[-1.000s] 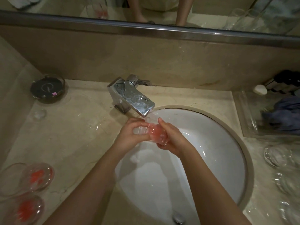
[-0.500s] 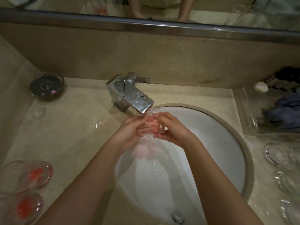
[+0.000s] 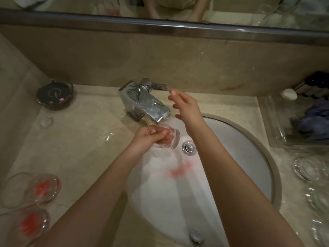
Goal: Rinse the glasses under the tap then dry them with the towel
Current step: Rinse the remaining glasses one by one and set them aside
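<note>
- Head view, only cam. L hand (image 3: pixel 154 135) wrapped around a clear glass (image 3: pixel 171 137), held on its side just below the tap (image 3: pixel 145 102) spout, over the far-left part of the sink (image 3: pixel 249 139). Fingers cover most of the glass; only rim end shows, blurry.
- R hand (image 3: pixel 185 106) holds nothing, fingers spread, fingertips just beside the tap lever (image 3: pixel 159 86). Cannot tell if touching; tip area is motion-blurred.
- No clear water stream visible at spout; glare + blur, cannot tell if running.
- Pink streak (image 3: pixel 179 171) on basin wall near of the drain (image 3: pixel 189 148). Overflow fitting (image 3: pixel 195 237) at near edge, partly cut by the R forearm.
- Near left on counter: two glasses w/ red residue (image 3: pixel 43 188), (image 3: pixel 33 225); a third clear one overlaps them at left, cut off by frame edge, outlines hard to separate.
- Far left: dark round dish (image 3: pixel 55 93), small pink spot in it. Small clear item just near of it, unidentifiable.
- Right: clear tray (image 3: pixel 272 122) w/ blue-grey towel (image 3: pixel 313 122), partly cut by frame. White oval item (image 3: pixel 289 94) + dark bottles far right, too dim to ID.
- Near right: clear glasses (image 3: pixel 306 169), heavy glare, count unclear.
- Top: mirror (image 3: pixel 71 4) shows arms' reflection only, cropped.
</note>
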{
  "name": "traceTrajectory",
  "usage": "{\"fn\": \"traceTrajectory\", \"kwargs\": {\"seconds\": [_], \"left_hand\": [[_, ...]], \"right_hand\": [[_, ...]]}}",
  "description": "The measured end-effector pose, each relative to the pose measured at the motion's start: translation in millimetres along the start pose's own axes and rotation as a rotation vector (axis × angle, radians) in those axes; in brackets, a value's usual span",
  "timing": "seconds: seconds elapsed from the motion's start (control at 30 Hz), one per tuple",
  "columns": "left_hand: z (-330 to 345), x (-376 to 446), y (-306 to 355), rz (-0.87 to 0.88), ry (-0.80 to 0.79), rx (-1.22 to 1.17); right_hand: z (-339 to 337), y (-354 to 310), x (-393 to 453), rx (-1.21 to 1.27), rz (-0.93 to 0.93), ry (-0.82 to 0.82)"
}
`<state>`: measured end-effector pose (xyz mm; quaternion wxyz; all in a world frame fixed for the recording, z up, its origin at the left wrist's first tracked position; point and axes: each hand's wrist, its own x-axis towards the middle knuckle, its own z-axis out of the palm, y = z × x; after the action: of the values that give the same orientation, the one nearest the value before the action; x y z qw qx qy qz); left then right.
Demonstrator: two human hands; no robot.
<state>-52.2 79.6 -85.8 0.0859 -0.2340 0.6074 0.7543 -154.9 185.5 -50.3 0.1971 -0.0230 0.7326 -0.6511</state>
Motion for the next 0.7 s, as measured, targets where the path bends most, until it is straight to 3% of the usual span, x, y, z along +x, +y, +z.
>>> {"fn": "traceTrajectory", "kwargs": {"seconds": [0.7], "left_hand": [[5, 8, -6, -0.070, 0.029, -0.135]], "right_hand": [[19, -10, 43, -0.118, -0.115, 0.010]]}}
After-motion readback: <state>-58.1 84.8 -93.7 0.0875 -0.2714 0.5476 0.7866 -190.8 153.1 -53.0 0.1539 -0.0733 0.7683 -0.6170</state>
